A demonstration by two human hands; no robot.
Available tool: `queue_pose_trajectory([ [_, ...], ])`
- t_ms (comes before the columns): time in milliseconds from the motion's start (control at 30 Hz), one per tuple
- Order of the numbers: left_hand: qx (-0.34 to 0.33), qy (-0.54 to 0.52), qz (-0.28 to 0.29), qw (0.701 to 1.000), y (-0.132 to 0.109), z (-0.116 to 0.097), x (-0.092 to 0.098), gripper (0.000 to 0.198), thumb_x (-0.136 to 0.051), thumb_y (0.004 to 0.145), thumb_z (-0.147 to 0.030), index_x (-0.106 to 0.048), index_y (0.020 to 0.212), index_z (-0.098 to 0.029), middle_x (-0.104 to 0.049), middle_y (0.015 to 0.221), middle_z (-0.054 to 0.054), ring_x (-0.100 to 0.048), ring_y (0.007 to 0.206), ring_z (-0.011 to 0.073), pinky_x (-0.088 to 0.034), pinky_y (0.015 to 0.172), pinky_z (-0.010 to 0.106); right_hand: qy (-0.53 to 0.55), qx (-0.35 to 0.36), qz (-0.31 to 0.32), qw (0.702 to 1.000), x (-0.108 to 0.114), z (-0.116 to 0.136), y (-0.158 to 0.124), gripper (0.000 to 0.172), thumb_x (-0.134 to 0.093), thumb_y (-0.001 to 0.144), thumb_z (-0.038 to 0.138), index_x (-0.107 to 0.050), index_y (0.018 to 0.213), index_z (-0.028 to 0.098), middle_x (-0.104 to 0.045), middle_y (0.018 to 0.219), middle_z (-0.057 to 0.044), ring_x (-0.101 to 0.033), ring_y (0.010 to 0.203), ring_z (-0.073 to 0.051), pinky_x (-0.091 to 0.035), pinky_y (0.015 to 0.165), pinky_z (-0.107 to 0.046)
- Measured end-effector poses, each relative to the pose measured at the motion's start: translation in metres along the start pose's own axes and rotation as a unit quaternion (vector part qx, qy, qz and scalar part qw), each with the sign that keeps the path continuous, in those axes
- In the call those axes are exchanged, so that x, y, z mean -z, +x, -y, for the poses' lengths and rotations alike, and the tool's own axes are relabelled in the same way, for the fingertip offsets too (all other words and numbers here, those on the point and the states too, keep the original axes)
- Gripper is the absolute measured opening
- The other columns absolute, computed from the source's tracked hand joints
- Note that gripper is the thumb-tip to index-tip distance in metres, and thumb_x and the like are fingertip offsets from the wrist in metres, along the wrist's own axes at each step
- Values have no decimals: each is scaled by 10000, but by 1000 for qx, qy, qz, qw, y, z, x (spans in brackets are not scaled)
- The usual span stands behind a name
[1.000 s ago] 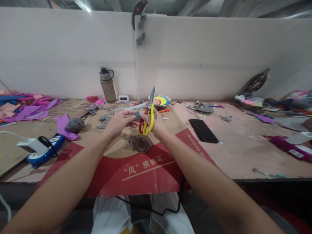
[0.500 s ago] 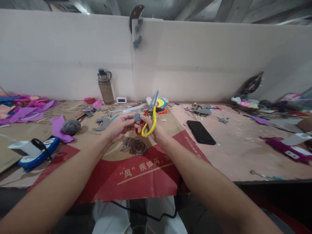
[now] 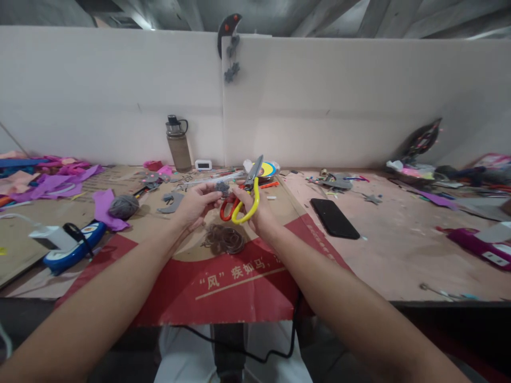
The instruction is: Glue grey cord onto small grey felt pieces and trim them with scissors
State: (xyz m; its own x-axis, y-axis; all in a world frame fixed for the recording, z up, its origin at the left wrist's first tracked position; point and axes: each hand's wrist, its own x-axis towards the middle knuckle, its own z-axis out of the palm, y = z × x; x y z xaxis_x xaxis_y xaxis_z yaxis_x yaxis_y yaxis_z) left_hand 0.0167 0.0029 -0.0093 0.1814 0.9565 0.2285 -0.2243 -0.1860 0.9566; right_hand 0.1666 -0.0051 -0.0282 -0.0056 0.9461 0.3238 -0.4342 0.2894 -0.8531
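Pinching tight, the left hand's (image 3: 195, 205) fingertips (image 3: 213, 196) close on a small grey scalloped felt piece (image 3: 222, 187), held in the air above the cardboard and touching the scissors' edge. The right hand (image 3: 258, 211) is curled through the glossy loops of the yellow-and-red-handled steel scissors (image 3: 256, 192), blades together, tilted up and away. Directly under both hands lies a loose tangle of thin brown rubber bands (image 3: 223, 239) on the creased red and tan printed cardboard sheet (image 3: 239, 290). Further right, a flat black rectangular phone (image 3: 334, 218) rests on the dusty pink plywood table (image 3: 399, 250); to the left, a fuzzy grey yarn ball (image 3: 123, 206) touches a soft purple felt scrap (image 3: 101, 205)
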Motion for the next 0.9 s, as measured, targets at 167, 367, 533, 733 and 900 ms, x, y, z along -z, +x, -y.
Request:
queue_pose_trajectory([
  [167, -150, 135, -49, 978, -4, -3, -2, 133, -716, 658, -92, -734, 747, -189, -683, 794, 25, -614, 779, 136, -479, 739, 245, 44, -80, 55, 994, -3, 2, -2, 426, -786, 638, 470, -568, 888, 203, -610, 714, 9, -587, 588, -129, -477, 488, -240],
  [367, -135, 134, -29, 981, -8, -5, -4, 174, -680, 688, -83, -727, 820, -186, -692, 846, 35, -619, 796, 139, -484, 779, 251, 22, -9, 16, 1000, -3, 2, -3, 438, -792, 650, 359, -561, 994, 219, -620, 816, 17, -600, 694, -123, -520, 652, -268],
  [533, -71, 58, 17, 996, -3, 2, -1, 186, -683, 759, -304, -663, 888, -171, -641, 714, 10, -568, 599, 120, -457, 596, 249, -12, 62, -2, 998, 3, 0, 2, 393, -764, 692, 332, -565, 1009, 209, -607, 869, 13, -589, 747, -116, -506, 735, -276],
  [733, -14, 40, -5, 999, -2, 0, -3, 190, -749, 689, -288, -637, 683, -135, -604, 630, 12, -517, 537, 82, -423, 550, 215, -26, 37, -7, 999, 2, 0, 1, 348, -711, 709, 363, -550, 981, 218, -619, 801, 9, -616, 706, -147, -527, 678, -304],
  [900, 11, 2, -35, 999, -3, -4, -3, 210, -750, 675, -284, -603, 678, -133, -621, 628, 19, -540, 506, 80, -428, 527, 213, 2, -8, -32, 999, 1, -3, 4, 351, -675, 678, 299, -475, 956, 224, -626, 717, 24, -629, 648, -143, -523, 613, -283],
])
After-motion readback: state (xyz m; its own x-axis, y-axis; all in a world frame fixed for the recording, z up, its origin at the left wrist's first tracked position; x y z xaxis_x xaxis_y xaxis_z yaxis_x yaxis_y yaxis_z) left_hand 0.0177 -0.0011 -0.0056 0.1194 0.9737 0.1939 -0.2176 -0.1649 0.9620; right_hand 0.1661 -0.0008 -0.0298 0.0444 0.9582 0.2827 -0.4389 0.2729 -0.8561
